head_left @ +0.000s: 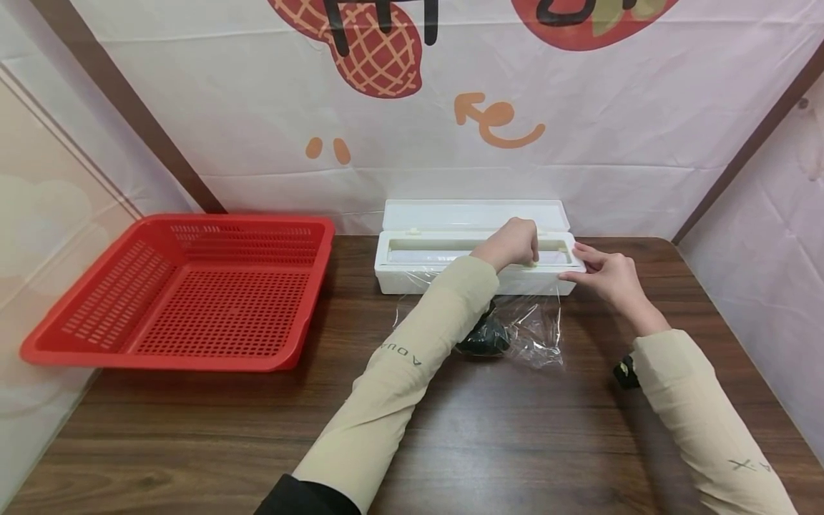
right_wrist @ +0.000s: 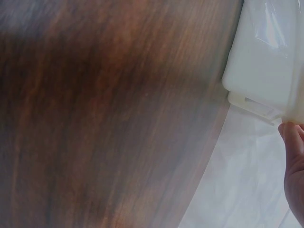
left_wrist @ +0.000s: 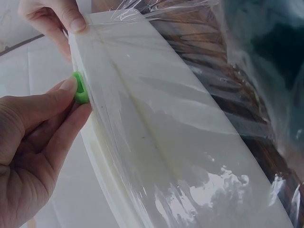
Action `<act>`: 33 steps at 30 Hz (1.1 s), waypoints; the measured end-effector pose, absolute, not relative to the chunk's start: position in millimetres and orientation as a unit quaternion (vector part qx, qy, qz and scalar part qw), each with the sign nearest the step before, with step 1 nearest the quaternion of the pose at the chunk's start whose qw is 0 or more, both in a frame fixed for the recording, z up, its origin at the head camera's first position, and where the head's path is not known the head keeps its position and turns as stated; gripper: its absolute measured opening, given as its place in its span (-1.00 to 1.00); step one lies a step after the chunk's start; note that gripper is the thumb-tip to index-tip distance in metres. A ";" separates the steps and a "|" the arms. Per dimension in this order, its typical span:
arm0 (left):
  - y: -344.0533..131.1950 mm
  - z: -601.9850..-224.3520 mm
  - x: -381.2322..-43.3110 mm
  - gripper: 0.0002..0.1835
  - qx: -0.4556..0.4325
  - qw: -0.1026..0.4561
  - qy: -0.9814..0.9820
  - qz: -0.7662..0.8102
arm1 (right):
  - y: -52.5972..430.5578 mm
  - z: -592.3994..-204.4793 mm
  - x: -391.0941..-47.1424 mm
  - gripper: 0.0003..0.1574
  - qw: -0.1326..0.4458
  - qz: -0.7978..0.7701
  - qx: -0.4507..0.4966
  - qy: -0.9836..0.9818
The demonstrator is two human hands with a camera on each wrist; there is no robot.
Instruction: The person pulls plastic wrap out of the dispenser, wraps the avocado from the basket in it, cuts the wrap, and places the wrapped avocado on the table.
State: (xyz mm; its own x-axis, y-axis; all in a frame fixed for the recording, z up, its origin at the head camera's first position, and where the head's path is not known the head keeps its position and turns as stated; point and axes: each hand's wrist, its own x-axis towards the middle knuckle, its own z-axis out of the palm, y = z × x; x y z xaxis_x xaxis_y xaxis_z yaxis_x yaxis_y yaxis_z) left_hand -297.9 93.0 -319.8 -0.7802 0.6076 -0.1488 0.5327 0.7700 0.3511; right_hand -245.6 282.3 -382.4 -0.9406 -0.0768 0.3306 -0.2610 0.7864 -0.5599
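Note:
A white cling film dispenser (head_left: 393, 280) stands at the back of the table with its lid (head_left: 476, 214) raised. My left hand (head_left: 511, 243) reaches over its front edge. In the left wrist view, its thumb and fingers pinch a small green slide cutter (left_wrist: 81, 89) at that edge. My right hand (head_left: 610, 277) grips the dispenser's right end between thumb and fingers. Clear cling film (head_left: 539, 330) stretches over the front wall and down to the table. Beneath my left forearm, a dark green, rounded thing (head_left: 484, 342) lies at the film, partly hidden by the sleeve.
A red plastic basket (head_left: 290, 343) with a slotted bottom sits on the left of the wooden table (head_left: 515, 443). A printed cloth wall (head_left: 611, 143) rises right behind the dispenser. A small black item (head_left: 624, 373) shows beside my right sleeve.

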 end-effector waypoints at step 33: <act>77.8 -317.2 -298.5 -0.90 0.302 0.137 0.933 0.141 | 282.6 -381.3 -243.6 -0.29 0.140 0.309 0.084 -0.937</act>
State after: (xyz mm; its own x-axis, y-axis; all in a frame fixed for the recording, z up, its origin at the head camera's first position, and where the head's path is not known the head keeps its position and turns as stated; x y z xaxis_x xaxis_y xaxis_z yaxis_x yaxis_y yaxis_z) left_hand -298.5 77.8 -317.2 -0.7801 0.6018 -0.1710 0.5243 0.7781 0.3459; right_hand -243.6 282.6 -381.3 -0.9465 -0.0699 0.3150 -0.2438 0.7945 -0.5561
